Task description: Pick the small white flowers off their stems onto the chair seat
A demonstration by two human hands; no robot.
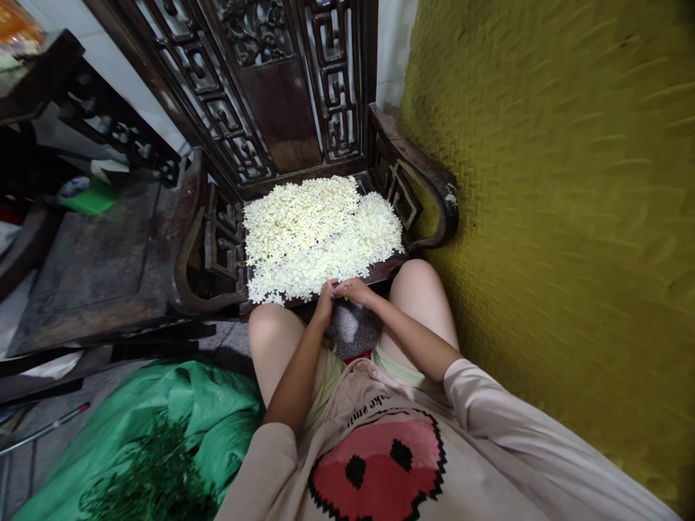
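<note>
While the left hand (pixel 324 305) and the right hand (pixel 355 290) meet fingertip to fingertip by the near edge of the carved wooden armchair (pixel 282 108), the white star-like blossoms (pixel 337 260) spread over the seat just beyond them. Both hands are partly curled, fingers drawn in, and anything pinched between them is too small to make out, so I cannot tell whether either has hold of a flower. Farther from the hands lie the yellow-tinged blossoms (pixel 296 217), thickly heaped. These all look next to weightless, soft and thin-petalled, likely to bruise or shed under a squeeze, and perhaps a touch clingy if damp. Best hold, by the look of it: a light pinch at the base, under the petals, for a single bloom; a loose scoop from below, palm cupped, for many. Down to the left of the hands sits a green sack (pixel 217 398), leafy sprigs (pixel 155 470) lying against it.
</note>
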